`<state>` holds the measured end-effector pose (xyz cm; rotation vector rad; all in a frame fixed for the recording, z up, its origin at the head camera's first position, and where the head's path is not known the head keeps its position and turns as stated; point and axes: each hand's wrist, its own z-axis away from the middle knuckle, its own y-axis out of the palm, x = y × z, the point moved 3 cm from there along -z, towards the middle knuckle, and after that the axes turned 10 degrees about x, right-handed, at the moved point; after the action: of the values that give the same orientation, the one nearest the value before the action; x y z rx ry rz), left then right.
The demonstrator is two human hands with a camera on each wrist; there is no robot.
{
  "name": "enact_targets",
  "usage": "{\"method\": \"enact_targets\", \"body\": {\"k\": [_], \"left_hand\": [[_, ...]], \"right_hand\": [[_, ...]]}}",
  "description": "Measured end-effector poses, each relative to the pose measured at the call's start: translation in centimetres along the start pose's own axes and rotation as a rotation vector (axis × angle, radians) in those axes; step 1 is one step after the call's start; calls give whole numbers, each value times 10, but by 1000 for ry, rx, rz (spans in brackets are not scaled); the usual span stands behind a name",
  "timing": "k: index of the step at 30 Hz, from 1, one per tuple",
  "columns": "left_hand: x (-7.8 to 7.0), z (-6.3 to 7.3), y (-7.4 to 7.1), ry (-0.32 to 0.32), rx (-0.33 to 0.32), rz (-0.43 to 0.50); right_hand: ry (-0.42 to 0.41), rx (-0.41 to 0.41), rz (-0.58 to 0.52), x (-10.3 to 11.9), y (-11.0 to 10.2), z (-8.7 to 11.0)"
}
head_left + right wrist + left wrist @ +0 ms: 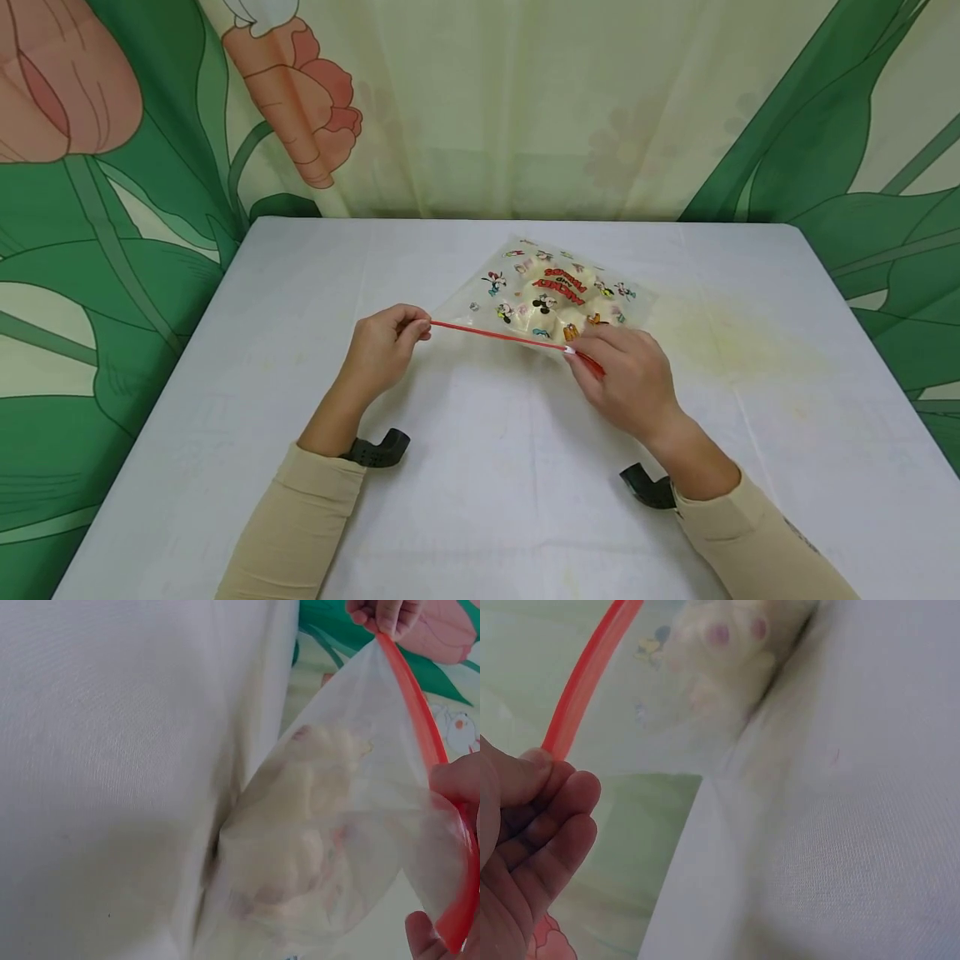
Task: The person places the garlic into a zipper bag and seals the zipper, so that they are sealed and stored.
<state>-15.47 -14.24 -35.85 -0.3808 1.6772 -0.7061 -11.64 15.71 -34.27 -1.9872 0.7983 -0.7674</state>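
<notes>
A clear zip-top bag (502, 287) printed with cartoon figures and red lettering slants over the table, with pale, rounded lumps (289, 817) inside; their kind is blurred by the plastic. Along its near edge runs a red zip strip (495, 334). My left hand (378, 350) pinches the left end of that strip between thumb and forefinger. Farther right, my right hand (633, 375) pinches the strip between thumb and fingers, its tail bending down past the thumb in the right wrist view. The strip is straight between both hands.
A white cloth covers the table (480, 500), with a faint yellow stain (727, 333) right of the bag. Behind the table hangs a curtain (480, 108) printed with leaves and flowers. Black curved pieces (381, 448) sit at both wrists.
</notes>
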Motion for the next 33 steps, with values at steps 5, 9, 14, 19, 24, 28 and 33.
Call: {"method": "enact_targets", "body": {"k": [5, 9, 14, 19, 24, 28, 33], "left_hand": [[-1, -2, -1, -6, -10, 0], [-1, -1, -1, -7, -14, -2], [-1, -1, 0, -7, -7, -9], [-3, 2, 3, 12, 6, -22], [-5, 6, 6, 46, 15, -25], [-7, 7, 8, 64, 15, -18], [-10, 8, 11, 66, 20, -23]], "right_hand": [[-32, -44, -4, -1, -4, 2], [-39, -46, -11, -1, -4, 3], [-22, -30, -11, -1, -5, 5], [27, -19, -23, 2, -3, 8], [151, 9, -21, 7, 1, 9], [281, 81, 14, 11, 1, 8], [383, 148, 41, 16, 1, 3]]}}
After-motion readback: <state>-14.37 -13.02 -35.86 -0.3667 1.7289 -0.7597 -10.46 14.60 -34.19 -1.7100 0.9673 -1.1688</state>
